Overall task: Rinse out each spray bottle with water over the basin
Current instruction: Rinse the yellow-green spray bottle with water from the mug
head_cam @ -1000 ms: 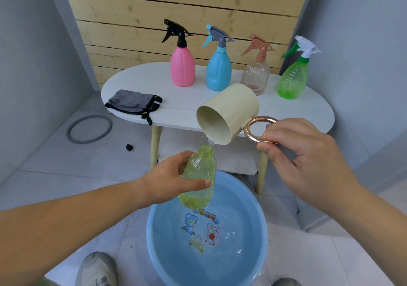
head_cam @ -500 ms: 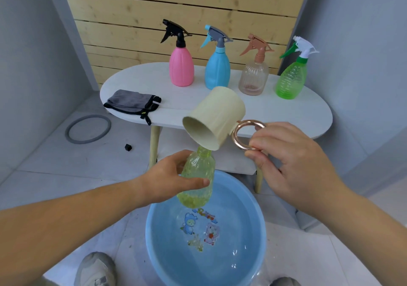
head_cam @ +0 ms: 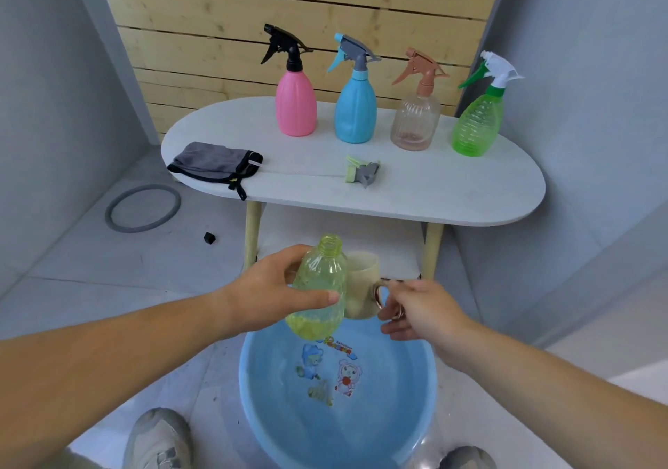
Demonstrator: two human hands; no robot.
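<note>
my left hand (head_cam: 267, 298) has its fingers (head_cam: 318, 297) wrapped round the belly of the uncapped yellow-green clear plastic bottle (head_cam: 320, 280). its neck is up and leaning a little, and a shallow pool of water sits in the bottom. it hangs over the far edge of the round blue plastic basin (head_cam: 394, 425), not over the middle. that is my first worry: if i swirl or tip it from here, water may go past the rim onto the grey tiled floor (head_cam: 108, 288). the bottle looks thin and wet, so a hard squeeze could buckle it or let it slide out of my grip. my right hand (head_cam: 423, 313) is blurred, but its fingers look hooked through the rose-gold ring handle of the cream mug (head_cam: 361, 288). the mug is upright, just behind the bottle, and i cannot tell whether it rests on anything. a knock between the two could spill either. the pale green and grey spray head (head_cam: 361, 172) lies loose on the white oval bench (head_cam: 433, 190), easy to sweep off. behind it stand the pink spray bottle (head_cam: 295, 107), the blue spray bottle (head_cam: 355, 110), the clear ribbed spray bottle (head_cam: 415, 121) and the green spray bottle (head_cam: 477, 125).
</note>
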